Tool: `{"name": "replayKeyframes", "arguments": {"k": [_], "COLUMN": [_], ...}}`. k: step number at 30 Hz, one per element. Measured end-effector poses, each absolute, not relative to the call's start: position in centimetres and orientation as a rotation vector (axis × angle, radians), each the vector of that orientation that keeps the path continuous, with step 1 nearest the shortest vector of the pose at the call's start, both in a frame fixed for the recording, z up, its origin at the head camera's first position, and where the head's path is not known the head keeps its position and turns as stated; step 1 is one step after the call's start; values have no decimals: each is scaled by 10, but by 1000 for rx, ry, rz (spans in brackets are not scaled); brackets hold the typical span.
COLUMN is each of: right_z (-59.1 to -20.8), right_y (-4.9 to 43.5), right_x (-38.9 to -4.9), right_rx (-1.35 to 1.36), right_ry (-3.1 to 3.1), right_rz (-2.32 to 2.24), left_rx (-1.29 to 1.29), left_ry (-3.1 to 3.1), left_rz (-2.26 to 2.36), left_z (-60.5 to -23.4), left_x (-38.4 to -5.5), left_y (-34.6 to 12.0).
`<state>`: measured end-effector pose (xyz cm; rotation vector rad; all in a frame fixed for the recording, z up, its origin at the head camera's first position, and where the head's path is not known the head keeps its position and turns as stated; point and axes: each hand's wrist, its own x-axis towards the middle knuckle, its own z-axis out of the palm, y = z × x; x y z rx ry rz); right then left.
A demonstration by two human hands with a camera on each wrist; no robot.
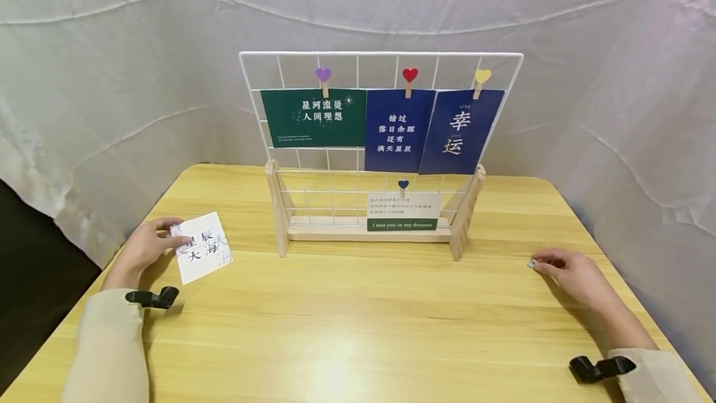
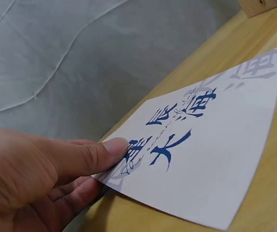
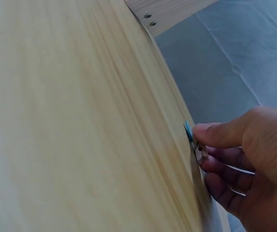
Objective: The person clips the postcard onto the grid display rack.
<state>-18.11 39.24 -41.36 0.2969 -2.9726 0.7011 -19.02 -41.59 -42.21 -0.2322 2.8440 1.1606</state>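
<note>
At the table's left side my left hand pinches a white card by its left edge, thumb on top. Blue and pale purple characters cover the card, which is tilted in the left wrist view. Over on the right, my right hand pinches a small clothespin with a light blue piece on its end between thumb and fingers, close over the tabletop. Between the hands stands a white wire grid rack on wooden legs, away from both.
Heart-topped clothespins hold a green card, a blue card and another blue card on the upper grid. A white-and-green card hangs lower under a dark blue heart clip. The wooden table extends around the rack, with pale curtains behind.
</note>
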Motion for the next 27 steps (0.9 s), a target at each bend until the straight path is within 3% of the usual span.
{"name": "replayKeyframes", "arguments": {"k": [16, 27], "right_z": [-411, -410], "right_y": [391, 392], "right_x": [-179, -179], "right_rx": [333, 204], "right_ry": [-2875, -2861], "right_rz": [653, 670], "left_rx": [-128, -64], "left_ry": [2860, 2886], "left_rz": [1224, 1253], "left_z": [-406, -390], "left_x": [-191, -190], "left_y": [-407, -396]}}
